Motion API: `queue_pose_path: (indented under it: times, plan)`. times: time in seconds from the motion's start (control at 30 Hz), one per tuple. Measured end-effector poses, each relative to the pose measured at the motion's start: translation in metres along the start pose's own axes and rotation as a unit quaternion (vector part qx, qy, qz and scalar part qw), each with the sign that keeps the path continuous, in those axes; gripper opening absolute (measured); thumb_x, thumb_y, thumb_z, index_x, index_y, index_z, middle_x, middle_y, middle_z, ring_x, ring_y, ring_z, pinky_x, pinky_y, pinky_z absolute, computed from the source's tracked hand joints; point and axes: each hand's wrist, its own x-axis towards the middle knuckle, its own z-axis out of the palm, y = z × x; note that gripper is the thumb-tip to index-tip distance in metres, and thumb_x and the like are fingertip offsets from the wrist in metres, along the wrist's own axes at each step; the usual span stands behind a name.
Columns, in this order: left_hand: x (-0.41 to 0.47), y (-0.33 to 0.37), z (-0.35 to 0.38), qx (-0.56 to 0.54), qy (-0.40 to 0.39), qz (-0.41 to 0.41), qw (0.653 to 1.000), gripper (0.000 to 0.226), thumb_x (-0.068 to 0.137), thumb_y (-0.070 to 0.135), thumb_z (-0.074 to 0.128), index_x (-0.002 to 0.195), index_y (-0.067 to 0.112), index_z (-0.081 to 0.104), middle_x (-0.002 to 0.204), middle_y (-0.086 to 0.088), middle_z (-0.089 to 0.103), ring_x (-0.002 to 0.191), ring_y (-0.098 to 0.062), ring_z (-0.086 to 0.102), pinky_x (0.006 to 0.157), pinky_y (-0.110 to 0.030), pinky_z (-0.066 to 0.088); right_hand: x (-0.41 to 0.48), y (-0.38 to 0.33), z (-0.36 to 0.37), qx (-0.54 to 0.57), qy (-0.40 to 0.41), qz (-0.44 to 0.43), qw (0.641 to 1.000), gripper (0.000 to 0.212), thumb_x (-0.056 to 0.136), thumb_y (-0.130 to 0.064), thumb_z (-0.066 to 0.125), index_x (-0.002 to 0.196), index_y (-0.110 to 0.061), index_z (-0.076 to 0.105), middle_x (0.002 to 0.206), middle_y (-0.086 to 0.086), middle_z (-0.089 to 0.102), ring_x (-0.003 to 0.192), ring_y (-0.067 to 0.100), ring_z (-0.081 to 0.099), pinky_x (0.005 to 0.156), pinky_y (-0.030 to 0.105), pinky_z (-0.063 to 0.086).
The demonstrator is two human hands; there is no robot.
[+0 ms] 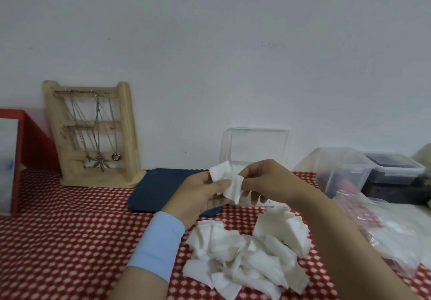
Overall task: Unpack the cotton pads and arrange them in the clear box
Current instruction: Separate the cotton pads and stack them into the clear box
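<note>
**Loose cotton pads heaped on checked cloth as two hands work a few above them**

Heaped white cotton pads (pixel 247 255) lie nearest the camera, an untidy pile on the red-and-white patterned tablecloth (pixel 70 241), just in front of both forearms. Above the pile, a person's left hand (pixel 198 194), with a light blue wristband (pixel 158 241) on the forearm, and right hand (pixel 270 183) meet around a small bunch of pads (pixel 229 183). The left thumb and fingers are closed on the bunch from the left; the right thumb and forefinger pinch its right edge, the other right fingers hanging loosely curled beneath. How many pads are in the bunch cannot be told.

Directly behind the hands stands the clear box (pixel 255 145), close to the pale wall (pixel 210 43) and partly hidden by the raised pads and fingers; its contents cannot be made out. A dark blue tray (pixel 156 187) lies flat on the cloth to the left of the box, passing under the left hand. Further left, a wooden jewellery stand (pixel 93 134) hung with chains is propped against the wall, beside a red box (pixel 32 141) at the frame's edge. To the right, crumpled clear plastic packaging (pixel 382 225) rests on the cloth beside the right forearm, in front of two lidded plastic containers (pixel 373 171).
</note>
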Motion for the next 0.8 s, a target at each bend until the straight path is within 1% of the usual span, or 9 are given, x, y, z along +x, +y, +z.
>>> queue_pose_path:
  times: [0.1,0.23,0.33,0.37,0.43,0.5,0.6,0.73,0.8]
  plan:
    - [0.0041,-0.0030,-0.0019,-0.019,0.029,0.011,0.999,0.029,0.095,0.002,0.067,0.124,0.002,0.067,0.113,-0.010,0.077,0.105,-0.024,0.074,0.077,-0.028,0.061,-0.0009,0.0016,-0.0012,-0.027,-0.008,0.020,0.999,0.014,0.088,-0.009,0.062,0.088,-0.012,0.076,0.071,0.001,0.073,0.059,0.013,0.064,0.059,0.026,0.051]
    - [0.0050,-0.0018,-0.0025,-0.038,0.051,0.021,0.998,0.030,0.093,0.000,0.068,0.123,0.001,0.067,0.113,-0.011,0.077,0.102,-0.022,0.075,0.075,-0.027,0.062,-0.0020,0.0017,-0.0029,-0.023,-0.016,0.032,0.999,0.020,0.092,-0.018,0.058,0.091,-0.019,0.077,0.080,-0.003,0.076,0.070,0.012,0.070,0.074,0.030,0.056]
    - [0.0051,-0.0021,-0.0007,-0.033,0.053,0.029,0.998,0.029,0.091,0.000,0.070,0.121,0.003,0.068,0.112,-0.010,0.077,0.100,-0.021,0.075,0.076,-0.027,0.061,0.0027,0.0003,0.0017,0.058,-0.013,0.059,0.996,0.032,0.096,-0.033,0.048,0.098,-0.019,0.077,0.087,-0.001,0.079,0.079,0.015,0.074,0.090,0.041,0.057]
    - [0.0051,-0.0018,-0.0003,-0.034,0.049,0.033,0.998,0.030,0.091,0.001,0.071,0.121,0.003,0.068,0.112,-0.010,0.077,0.102,-0.022,0.075,0.079,-0.029,0.060,0.0024,0.0000,0.0026,0.078,-0.013,0.057,0.995,0.038,0.097,-0.042,0.048,0.100,-0.017,0.077,0.089,0.002,0.079,0.083,0.019,0.074,0.090,0.041,0.055]
    - [0.0053,-0.0010,0.0001,-0.041,0.045,0.039,0.997,0.029,0.091,0.003,0.071,0.121,0.003,0.068,0.112,-0.011,0.077,0.105,-0.025,0.074,0.085,-0.034,0.060,-0.0014,-0.0015,0.0032,0.061,-0.009,0.023,0.998,0.043,0.093,-0.054,0.059,0.100,-0.016,0.078,0.090,0.003,0.079,0.084,0.019,0.074,0.084,0.035,0.054]
    - [0.0045,0.0006,-0.0001,-0.053,0.047,0.042,0.997,0.025,0.094,0.005,0.069,0.119,0.003,0.069,0.112,-0.011,0.077,0.104,-0.024,0.075,0.084,-0.034,0.061,-0.0047,-0.0015,0.0034,0.051,-0.001,-0.003,0.999,0.028,0.088,-0.041,0.075,0.092,-0.014,0.079,0.086,0.004,0.079,0.078,0.017,0.073,0.075,0.027,0.054]
    - [0.0027,0.0022,-0.0030,-0.053,0.057,0.047,0.996,0.021,0.096,0.008,0.066,0.116,0.004,0.070,0.111,-0.011,0.078,0.099,-0.021,0.075,0.075,-0.027,0.061,-0.0040,0.0015,-0.0002,0.063,-0.006,-0.005,0.998,0.011,0.085,-0.024,0.080,0.088,-0.013,0.080,0.084,0.005,0.079,0.072,0.013,0.071,0.072,0.025,0.054]
    - [0.0009,0.0040,-0.0060,-0.037,0.098,0.028,0.994,0.016,0.096,0.013,0.068,0.111,0.007,0.072,0.103,-0.012,0.079,0.081,-0.022,0.075,0.070,-0.028,0.063,-0.0041,0.0034,-0.0059,0.092,-0.012,0.002,0.996,0.008,0.084,-0.017,0.080,0.089,-0.011,0.079,0.087,0.009,0.079,0.073,0.015,0.072,0.076,0.030,0.055]
    - [0.0009,0.0043,-0.0051,-0.027,0.115,0.021,0.993,0.013,0.097,0.015,0.068,0.107,0.008,0.073,0.102,-0.015,0.078,0.082,-0.026,0.076,0.069,-0.029,0.064,-0.0032,0.0029,-0.0053,0.136,-0.003,0.004,0.991,0.008,0.086,-0.017,0.078,0.093,-0.012,0.079,0.092,0.010,0.078,0.077,0.016,0.072,0.074,0.030,0.055]
